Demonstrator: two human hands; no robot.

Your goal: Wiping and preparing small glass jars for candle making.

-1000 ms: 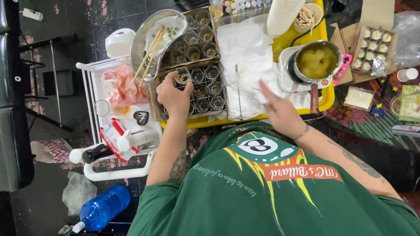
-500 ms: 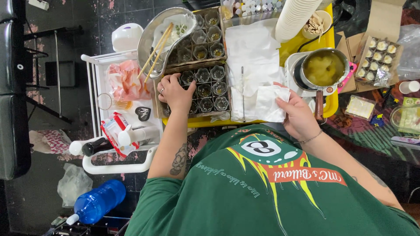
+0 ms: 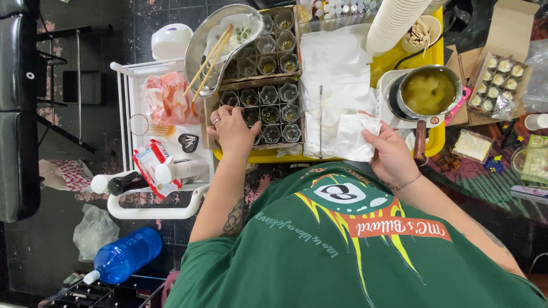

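My left hand rests on a cardboard tray of small glass jars, fingers curled over one jar at its near left corner; the jar is mostly hidden. My right hand grips a crumpled white paper towel near the front edge of the yellow table. White paper sheets lie beside the tray, with a thin metal rod lying on them. Just right of the hand, a small pot of yellow liquid sits on a white hot plate.
A metal bowl with wooden chopsticks overlaps a second jar tray at the far left. A white cart holds bottles and pink bags. A stack of white cups, a box of filled jars and a blue bottle surround me.
My right hand reached to the white paper, took hold of a paper towel and drew it back toward me. My left hand stayed on the jar tray.
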